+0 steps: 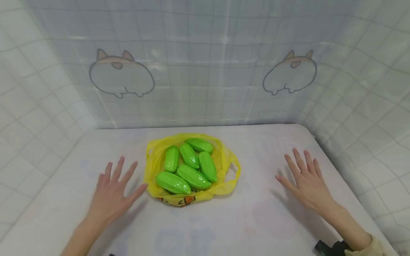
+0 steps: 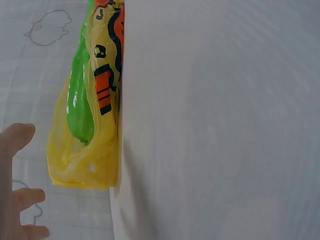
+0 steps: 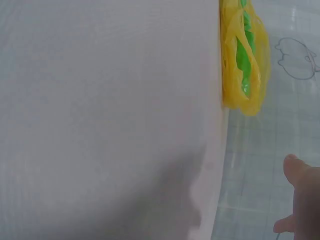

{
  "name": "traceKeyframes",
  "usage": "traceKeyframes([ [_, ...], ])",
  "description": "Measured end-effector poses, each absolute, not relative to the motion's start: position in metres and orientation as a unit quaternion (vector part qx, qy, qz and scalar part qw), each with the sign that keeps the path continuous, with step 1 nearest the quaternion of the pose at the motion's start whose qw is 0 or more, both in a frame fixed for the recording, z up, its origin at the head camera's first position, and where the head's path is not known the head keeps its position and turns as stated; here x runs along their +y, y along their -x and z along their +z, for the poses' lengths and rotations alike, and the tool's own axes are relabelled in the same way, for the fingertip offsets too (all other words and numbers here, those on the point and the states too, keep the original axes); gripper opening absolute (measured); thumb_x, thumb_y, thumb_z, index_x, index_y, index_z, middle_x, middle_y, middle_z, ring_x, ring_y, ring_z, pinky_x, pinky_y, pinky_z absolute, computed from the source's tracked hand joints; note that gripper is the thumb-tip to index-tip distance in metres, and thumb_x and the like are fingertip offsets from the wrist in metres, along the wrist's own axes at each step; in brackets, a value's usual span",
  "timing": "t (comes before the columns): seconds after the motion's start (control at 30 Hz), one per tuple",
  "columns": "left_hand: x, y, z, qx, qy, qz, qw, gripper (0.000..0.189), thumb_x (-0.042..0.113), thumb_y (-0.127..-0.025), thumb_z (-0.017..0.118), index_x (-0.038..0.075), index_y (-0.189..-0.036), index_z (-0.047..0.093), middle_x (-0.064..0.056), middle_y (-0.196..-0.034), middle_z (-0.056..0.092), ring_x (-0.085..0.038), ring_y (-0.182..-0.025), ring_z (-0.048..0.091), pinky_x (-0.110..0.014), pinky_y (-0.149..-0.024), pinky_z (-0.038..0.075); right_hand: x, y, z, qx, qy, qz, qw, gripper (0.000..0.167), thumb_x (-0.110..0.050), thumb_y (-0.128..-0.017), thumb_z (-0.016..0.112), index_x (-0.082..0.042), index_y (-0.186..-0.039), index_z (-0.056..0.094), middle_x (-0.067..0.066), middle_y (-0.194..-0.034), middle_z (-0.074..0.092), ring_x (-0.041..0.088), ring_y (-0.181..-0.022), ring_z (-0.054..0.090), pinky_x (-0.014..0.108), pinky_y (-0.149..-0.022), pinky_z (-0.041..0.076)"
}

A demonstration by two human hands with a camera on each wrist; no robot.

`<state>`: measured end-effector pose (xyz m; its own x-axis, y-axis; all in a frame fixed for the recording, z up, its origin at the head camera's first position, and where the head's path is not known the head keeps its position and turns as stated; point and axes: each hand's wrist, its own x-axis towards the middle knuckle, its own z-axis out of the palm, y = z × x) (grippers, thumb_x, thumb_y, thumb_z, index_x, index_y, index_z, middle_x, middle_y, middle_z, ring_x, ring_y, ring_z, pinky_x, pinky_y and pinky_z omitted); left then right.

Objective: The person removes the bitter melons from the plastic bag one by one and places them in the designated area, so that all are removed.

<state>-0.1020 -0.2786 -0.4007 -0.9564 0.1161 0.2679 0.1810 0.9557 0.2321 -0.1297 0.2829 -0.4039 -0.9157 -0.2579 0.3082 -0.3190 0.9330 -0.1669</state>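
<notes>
A yellow plastic bag [image 1: 229, 188] lies spread on the white table, its mouth facing up and a handle loop out to the right. Inside it are several glossy green ridged pieces [image 1: 193, 176] that look like toy vegetables. My left hand [image 1: 110, 197], fingers spread, is just left of the bag with the thumb tip close to its edge. On the far side, my right hand [image 1: 305, 186] is held with spread fingers, well apart from the bag, its shadow below it. Both hands hold nothing. In the left wrist view the bag [image 2: 82, 172] shows orange and black print.
The white table [image 1: 256, 220] ends at a back edge against a hanging tiled-pattern curtain [image 1: 205, 71] with cartoon animal drawings. Similar grid-patterned sheets [image 1: 378, 106] flank both sides. A black strap device [image 1: 331, 248] sits at the right wrist by a beige sleeve [image 1: 368, 249].
</notes>
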Motion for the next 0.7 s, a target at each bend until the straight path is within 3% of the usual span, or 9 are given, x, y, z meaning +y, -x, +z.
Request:
traceKeyframes([
  [0.1, -0.274, 0.104, -0.402, -0.978, 0.066, -0.174, 0.097, 0.079, 0.057, -0.096, 0.056, 0.021, -0.159, 0.027, -0.02, -0.165, 0.017, -0.053, -0.146, 0.016, -0.076, -0.109, 0.022, 0.28, 0.127, -0.405, -0.972, -0.14, 0.133, 0.131, 0.078, -0.051, -0.098, 0.056, -0.002, -0.154, 0.032, 0.026, -0.162, 0.02, 0.048, -0.151, 0.003, 0.067, -0.121, 0.003],
  [0.3, -0.27, 0.113, -0.409, -0.949, 0.044, -0.308, 0.048, 0.073, 0.049, -0.1, 0.054, 0.02, -0.16, 0.024, -0.022, -0.161, 0.027, -0.05, -0.14, 0.033, -0.071, -0.107, 0.033, 0.268, 0.125, -0.406, -0.966, -0.118, 0.197, 0.117, 0.073, -0.048, -0.098, 0.058, -0.004, -0.152, 0.037, 0.025, -0.158, 0.032, 0.05, -0.147, 0.019, 0.073, -0.112, 0.02],
  [0.37, -0.27, 0.115, -0.415, -0.932, 0.038, -0.357, 0.038, 0.072, 0.046, -0.1, 0.056, 0.021, -0.16, 0.023, -0.02, -0.161, 0.03, -0.046, -0.139, 0.039, -0.062, -0.11, 0.037, 0.264, 0.124, -0.408, -0.962, -0.112, 0.218, 0.121, 0.07, -0.046, -0.098, 0.059, -0.004, -0.15, 0.04, 0.024, -0.155, 0.036, 0.05, -0.144, 0.025, 0.075, -0.107, 0.025],
  [0.47, -0.27, 0.117, -0.424, -0.908, 0.034, -0.417, 0.03, 0.073, 0.04, -0.1, 0.06, 0.02, -0.159, 0.023, -0.017, -0.16, 0.032, -0.042, -0.137, 0.045, -0.03, -0.106, 0.05, 0.258, 0.122, -0.411, -0.953, -0.108, 0.253, 0.129, 0.063, -0.042, -0.099, 0.059, -0.005, -0.148, 0.043, 0.023, -0.151, 0.042, 0.048, -0.139, 0.034, 0.073, -0.104, 0.03],
  [0.57, -0.269, 0.119, -0.431, -0.887, 0.039, -0.459, 0.029, 0.072, 0.035, -0.099, 0.063, 0.018, -0.158, 0.025, -0.016, -0.16, 0.032, -0.042, -0.136, 0.046, -0.004, -0.094, 0.045, 0.252, 0.122, -0.415, -0.942, -0.103, 0.288, 0.141, 0.057, -0.038, -0.1, 0.06, -0.005, -0.144, 0.048, 0.021, -0.146, 0.048, 0.045, -0.135, 0.042, 0.069, -0.103, 0.035],
  [0.7, -0.265, 0.12, -0.438, -0.867, 0.052, -0.494, 0.036, 0.07, 0.03, -0.098, 0.065, 0.019, -0.157, 0.029, -0.015, -0.16, 0.033, -0.042, -0.138, 0.044, 0.002, -0.093, 0.039, 0.246, 0.123, -0.421, -0.926, -0.102, 0.321, 0.17, 0.046, -0.031, -0.099, 0.063, -0.005, -0.137, 0.055, 0.017, -0.137, 0.058, 0.04, -0.127, 0.053, 0.059, -0.1, 0.044],
])
